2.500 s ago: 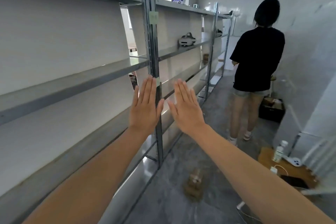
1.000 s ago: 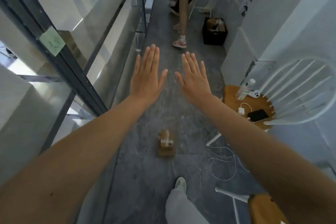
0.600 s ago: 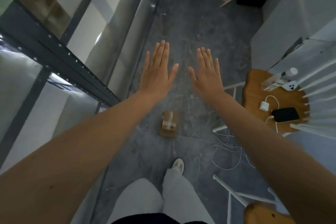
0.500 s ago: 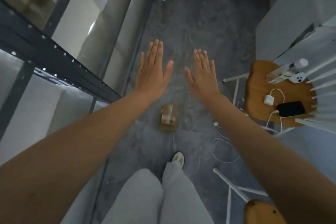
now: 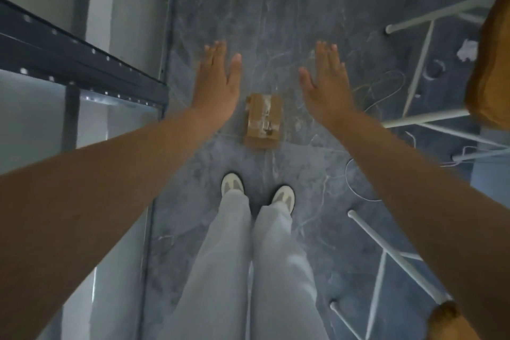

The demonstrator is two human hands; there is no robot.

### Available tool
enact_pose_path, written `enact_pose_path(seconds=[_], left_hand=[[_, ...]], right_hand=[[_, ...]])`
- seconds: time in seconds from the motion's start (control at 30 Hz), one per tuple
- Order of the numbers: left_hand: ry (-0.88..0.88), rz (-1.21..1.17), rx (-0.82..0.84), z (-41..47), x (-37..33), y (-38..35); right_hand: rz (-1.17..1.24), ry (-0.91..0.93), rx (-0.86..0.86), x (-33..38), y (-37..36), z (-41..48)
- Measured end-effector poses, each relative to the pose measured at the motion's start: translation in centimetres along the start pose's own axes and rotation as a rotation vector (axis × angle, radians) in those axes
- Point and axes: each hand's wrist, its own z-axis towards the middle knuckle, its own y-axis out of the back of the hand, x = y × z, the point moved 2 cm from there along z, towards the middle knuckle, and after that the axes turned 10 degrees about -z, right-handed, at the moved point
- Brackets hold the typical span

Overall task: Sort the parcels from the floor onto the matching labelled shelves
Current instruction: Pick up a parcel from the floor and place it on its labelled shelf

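A small brown cardboard parcel (image 5: pixel 263 120) wrapped in clear tape lies on the grey floor (image 5: pixel 276 8) just ahead of my feet. My left hand (image 5: pixel 218 83) is stretched out flat above the floor, to the left of the parcel, holding nothing. My right hand (image 5: pixel 327 83) is flat and spread to the parcel's right, also with nothing in it. Neither hand touches the parcel. The metal shelf rack (image 5: pixel 82 63) runs along the left side; no label shows on it here.
My two shoes (image 5: pixel 259 190) and pale trouser legs stand just behind the parcel. White stool legs (image 5: pixel 419 63) and a wooden seat (image 5: pixel 491 77) stand on the right. A loose white cable (image 5: pixel 358 174) lies on the floor to the right of my feet.
My view has tilted from the shelves and aisle down to the floor. The parcel now lies between my two hands, which have spread apart. The other person is out of view.
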Motion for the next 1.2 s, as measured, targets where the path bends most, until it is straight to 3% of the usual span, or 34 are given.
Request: enact_pose_path(seconds=[0.17,0.3,0.5,0.7,0.9,1.1,1.2], left_hand=[[0.177,-0.176,0.076,2.7,7.5,-5.7],[0.355,-0.331,0.069,4.7,12.2,-10.6],[0.660,-0.516,0.034,8.5,20.0,-18.5],[0.750,-0.699,0.085,9.8,23.7,-22.1],[0.828,-0.829,0.065,10.4,27.6,-23.9],[0.808,-0.889,0.020,8.4,22.8,-17.8],[0.777,-0.838,-0.021,6.6,16.8,-12.1]], right_hand=[[0.119,-0.095,0.132,-2.8,-9.0,3.3],[0.444,-0.337,0.260,-4.7,-15.9,6.1],[0.631,-0.558,0.289,-7.3,-24.2,8.5],[0.800,-0.655,0.358,-7.6,-29.9,9.3],[0.906,-0.706,0.377,-5.8,-29.5,9.4],[0.912,-0.637,0.417,-2.5,-21.7,7.6],[0.909,-0.611,0.401,0.1,-16.1,6.6]])
